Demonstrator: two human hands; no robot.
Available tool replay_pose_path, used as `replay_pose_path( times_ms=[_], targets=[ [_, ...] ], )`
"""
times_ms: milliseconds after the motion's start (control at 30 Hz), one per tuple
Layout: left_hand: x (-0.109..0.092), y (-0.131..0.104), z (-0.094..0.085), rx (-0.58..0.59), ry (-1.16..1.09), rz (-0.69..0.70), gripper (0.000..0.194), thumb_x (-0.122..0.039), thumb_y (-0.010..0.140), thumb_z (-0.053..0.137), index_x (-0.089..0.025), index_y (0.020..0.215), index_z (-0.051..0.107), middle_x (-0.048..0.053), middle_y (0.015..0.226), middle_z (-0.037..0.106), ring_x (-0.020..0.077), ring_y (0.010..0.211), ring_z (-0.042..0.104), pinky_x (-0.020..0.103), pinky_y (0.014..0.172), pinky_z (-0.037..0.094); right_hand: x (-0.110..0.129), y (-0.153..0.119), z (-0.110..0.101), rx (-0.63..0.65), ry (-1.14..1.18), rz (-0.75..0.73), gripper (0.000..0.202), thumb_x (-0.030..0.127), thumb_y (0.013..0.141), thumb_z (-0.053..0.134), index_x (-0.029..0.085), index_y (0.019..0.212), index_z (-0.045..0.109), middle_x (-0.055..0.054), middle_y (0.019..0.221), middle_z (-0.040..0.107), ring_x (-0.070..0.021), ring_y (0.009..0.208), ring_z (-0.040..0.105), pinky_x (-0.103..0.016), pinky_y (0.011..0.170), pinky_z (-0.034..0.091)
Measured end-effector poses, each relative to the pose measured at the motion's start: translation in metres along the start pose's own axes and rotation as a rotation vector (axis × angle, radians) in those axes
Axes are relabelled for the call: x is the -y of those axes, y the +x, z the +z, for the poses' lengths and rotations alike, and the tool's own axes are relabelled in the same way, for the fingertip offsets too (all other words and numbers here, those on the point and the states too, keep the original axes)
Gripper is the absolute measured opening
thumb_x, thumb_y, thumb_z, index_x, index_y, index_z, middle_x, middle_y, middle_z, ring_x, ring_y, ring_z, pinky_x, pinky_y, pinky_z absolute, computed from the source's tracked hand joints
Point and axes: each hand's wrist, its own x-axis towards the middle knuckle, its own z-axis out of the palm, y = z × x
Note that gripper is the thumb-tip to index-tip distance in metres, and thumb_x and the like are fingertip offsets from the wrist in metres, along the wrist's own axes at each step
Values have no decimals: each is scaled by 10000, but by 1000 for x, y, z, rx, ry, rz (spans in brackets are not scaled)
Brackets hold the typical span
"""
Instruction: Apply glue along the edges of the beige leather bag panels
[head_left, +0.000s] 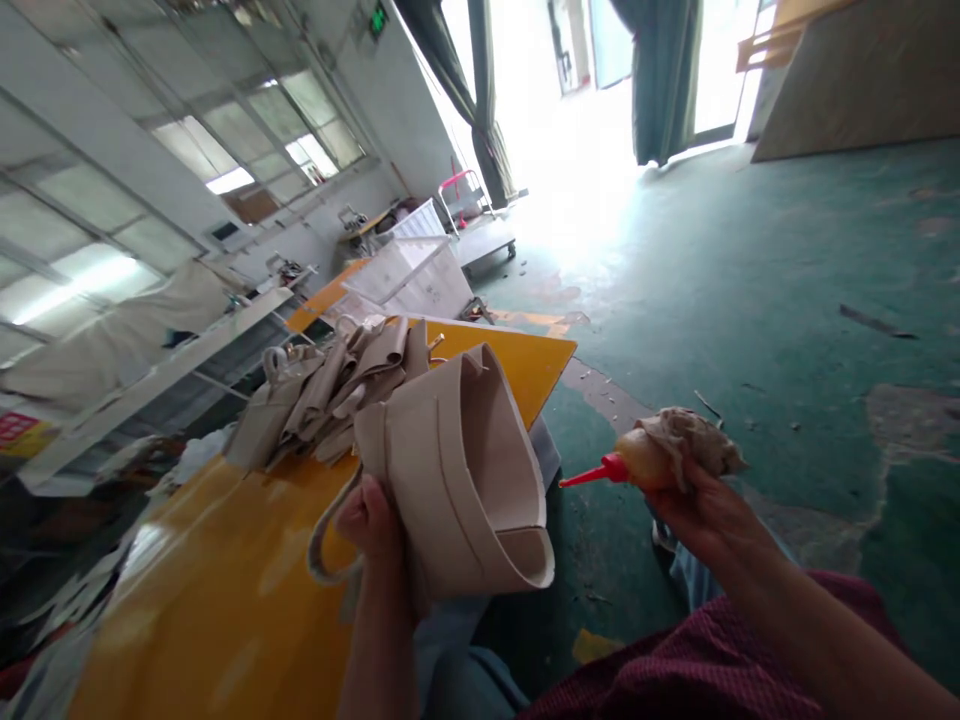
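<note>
A beige handbag body (427, 470) is tilted on its side, its wide mouth facing right. My left hand (369, 520) is closed on it at the left, beside a looped rope-like handle (319, 545). My right hand (694, 505) grips a glue bottle (646, 458) with a red pointed nozzle and a crumpled cloth (694, 440) wrapped round it. The nozzle points left towards the bag's opening, a short gap away from its rim. The fingers of my left hand are partly hidden by the bag.
A yellow-topped table (217, 590) lies under the bag, with a pile of beige bag pieces (330, 390) on its far part. Beyond stand white plastic crates (412, 280) and a flat trolley (484, 240). Green floor (757, 270) stretches to the right, towards a bright curtained doorway.
</note>
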Motion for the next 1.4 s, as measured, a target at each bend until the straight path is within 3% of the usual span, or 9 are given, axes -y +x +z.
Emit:
replay_pose_path(
  times_ms=[100,200,400,733,967,1067,1167,1300,1400],
  targets=[
    [1,-5,2,-201,-124,-12,529,-449,942,410,-250,486,230,-13,476,257,178,513,267,363,559,234,-2,4,9,30,-27,-21,566,275,530,1032,310,1018,749,10,1160,768,-252,1102,723,-286,777,672],
    [4,-2,5,-175,-153,-3,517,-441,924,450,-253,483,254,-18,479,260,170,509,277,361,571,237,-5,14,22,82,-90,-99,632,304,493,1048,323,1045,741,21,1166,758,-250,1144,700,-308,819,664],
    [8,-4,12,-114,-119,-49,518,-499,903,412,-240,503,207,-6,510,240,164,527,256,358,578,211,-14,33,32,165,-203,-187,546,463,614,1021,325,1065,746,22,1201,738,-200,1185,654,-287,877,610],
    [6,-1,14,-83,-41,-11,481,-433,917,381,-242,509,212,-6,513,242,162,541,266,349,590,222,-6,-3,20,130,-314,-121,545,478,608,1015,313,1066,771,-21,1174,753,-269,1179,677,-402,987,609],
    [7,-2,19,-119,-92,4,464,-393,917,394,-257,506,227,-30,507,247,144,528,246,333,583,205,-2,-3,27,132,-322,-274,544,473,574,1026,332,1021,749,20,1186,736,-227,1290,618,-365,1081,552],
    [4,0,19,-101,-63,-25,456,-348,894,408,-254,486,227,-29,489,232,145,530,253,328,591,194,0,-18,21,137,-388,-247,450,471,675,978,367,1059,767,14,1248,728,-253,1341,595,-411,1129,532],
    [1,1,17,-84,-48,-47,448,-332,878,418,-248,480,231,-27,485,224,149,541,256,326,599,187,0,-36,15,139,-406,-171,405,495,736,936,391,1094,777,10,1228,745,-276,1264,653,-417,1027,613],
    [1,1,18,-76,-56,-54,443,-356,876,416,-246,484,241,-23,486,234,151,546,266,328,607,185,-1,-47,13,43,-317,-18,439,487,638,990,362,1014,800,16,1139,767,-247,1171,696,-289,871,652],
    [3,1,20,-79,-66,-70,440,-357,874,416,-245,484,246,-20,486,253,151,549,279,327,610,189,-1,-45,12,-5,-258,13,448,536,639,990,351,1005,809,7,1179,759,-250,1192,685,-284,857,657]
  ],
)
